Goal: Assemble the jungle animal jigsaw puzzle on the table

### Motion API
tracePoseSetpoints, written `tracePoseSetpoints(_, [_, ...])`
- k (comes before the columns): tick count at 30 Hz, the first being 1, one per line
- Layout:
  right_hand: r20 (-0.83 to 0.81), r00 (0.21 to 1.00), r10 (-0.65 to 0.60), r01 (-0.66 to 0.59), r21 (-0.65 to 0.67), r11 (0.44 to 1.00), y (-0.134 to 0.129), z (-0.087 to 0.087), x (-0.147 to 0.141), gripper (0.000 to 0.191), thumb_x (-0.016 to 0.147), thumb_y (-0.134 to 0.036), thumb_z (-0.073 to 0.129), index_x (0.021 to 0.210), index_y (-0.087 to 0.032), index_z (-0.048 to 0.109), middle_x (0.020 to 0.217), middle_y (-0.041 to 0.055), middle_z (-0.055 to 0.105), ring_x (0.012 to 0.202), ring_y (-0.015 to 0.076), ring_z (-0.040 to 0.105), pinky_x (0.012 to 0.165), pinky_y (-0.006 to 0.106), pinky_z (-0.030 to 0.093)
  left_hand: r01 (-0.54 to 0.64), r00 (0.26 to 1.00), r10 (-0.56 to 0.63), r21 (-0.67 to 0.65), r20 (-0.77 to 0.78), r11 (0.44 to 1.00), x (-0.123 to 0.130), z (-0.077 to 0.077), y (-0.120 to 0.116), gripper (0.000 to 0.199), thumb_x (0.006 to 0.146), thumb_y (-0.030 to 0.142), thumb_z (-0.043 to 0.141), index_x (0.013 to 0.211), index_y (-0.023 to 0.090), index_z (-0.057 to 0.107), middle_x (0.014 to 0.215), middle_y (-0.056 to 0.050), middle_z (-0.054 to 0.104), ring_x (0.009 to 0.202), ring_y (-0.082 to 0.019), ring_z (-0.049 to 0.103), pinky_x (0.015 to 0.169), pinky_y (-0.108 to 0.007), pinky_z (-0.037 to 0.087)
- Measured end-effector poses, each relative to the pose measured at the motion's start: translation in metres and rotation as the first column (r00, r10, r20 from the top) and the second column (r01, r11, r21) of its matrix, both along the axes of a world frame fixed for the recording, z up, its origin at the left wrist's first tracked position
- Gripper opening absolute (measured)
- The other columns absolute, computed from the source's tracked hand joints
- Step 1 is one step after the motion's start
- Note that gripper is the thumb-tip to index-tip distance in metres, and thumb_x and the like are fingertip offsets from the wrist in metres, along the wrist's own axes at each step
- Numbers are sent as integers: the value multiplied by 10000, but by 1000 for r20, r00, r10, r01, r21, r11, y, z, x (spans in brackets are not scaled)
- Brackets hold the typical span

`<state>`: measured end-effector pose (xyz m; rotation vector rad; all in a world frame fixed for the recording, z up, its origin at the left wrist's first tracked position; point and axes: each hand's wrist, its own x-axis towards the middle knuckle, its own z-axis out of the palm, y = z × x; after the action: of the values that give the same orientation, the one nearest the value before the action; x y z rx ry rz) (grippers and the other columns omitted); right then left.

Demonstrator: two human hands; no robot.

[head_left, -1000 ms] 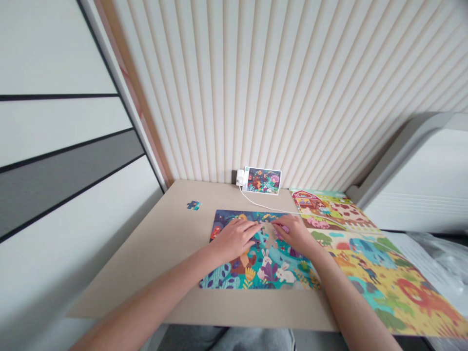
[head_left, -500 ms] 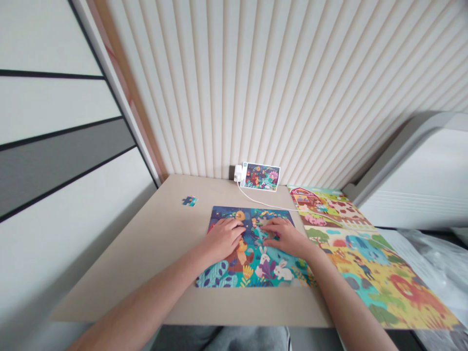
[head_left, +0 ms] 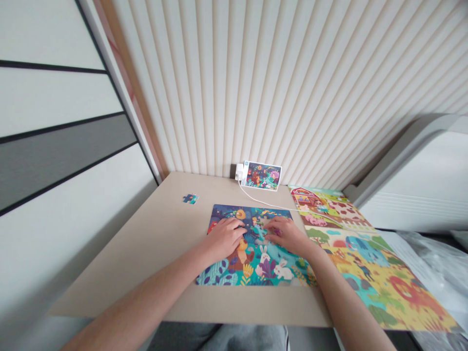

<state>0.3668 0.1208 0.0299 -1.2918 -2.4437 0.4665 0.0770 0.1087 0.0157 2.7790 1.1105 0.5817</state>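
A colourful jigsaw puzzle (head_left: 252, 268) of forest animals, with white rabbits near its front edge, lies on the beige tabletop (head_left: 146, 253). My left hand (head_left: 224, 239) rests flat on the puzzle's left half, its fingers pointing toward the middle. My right hand (head_left: 283, 233) sits on the right half, its fingertips on pieces near the centre. Whether those fingers pinch a piece is hidden. Between the hands, the puzzle's middle looks uneven. A loose blue jigsaw piece (head_left: 190, 198) lies on the table, away from both hands.
A small picture card (head_left: 262, 176) stands against the ribbed wall (head_left: 256, 87) beside a white charger (head_left: 240, 171) with a white cable (head_left: 263, 201). A large farm-animal mat (head_left: 361, 258) overlaps the table's right side. Sliding panels (head_left: 54, 131) stand at left.
My left hand has drawn back leftward from the puzzle's centre. My right hand has shifted slightly left. The whole view has levelled and shifted a little.
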Motion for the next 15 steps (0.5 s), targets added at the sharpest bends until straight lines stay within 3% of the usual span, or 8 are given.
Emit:
tracePoseSetpoints(5, [-17,1000,9,-9,-13,1000,-2,3,0,327,950,-462,674,1217,-283,737,1134,81,722,1082,264,665,976,425,496,5,1000,-5,8,-5,1000,0,0,0,265,978,154,580,1195,191,728,1242,-90,692,1198,-266,611,1061,-460,507])
tracePoseSetpoints(10, [-23,1000,-5,5,27,1000,-10,4,-16,501,867,-535,763,1303,-301,684,1200,84,695,1138,280,641,996,434,493,9,1000,-9,26,-12,1000,-1,-1,0,267,973,149,582,1194,194,725,1238,-93,691,1195,-265,611,1061,-454,506])
tracePoseSetpoints(15, [-51,998,31,-30,7,1000,-10,3,-19,459,884,-483,758,1296,-294,683,1200,84,690,1125,267,647,987,418,506,7,1000,-7,25,-13,1000,-1,-1,0,266,970,147,584,1190,203,722,1241,-87,686,1196,-260,609,1063,-441,499])
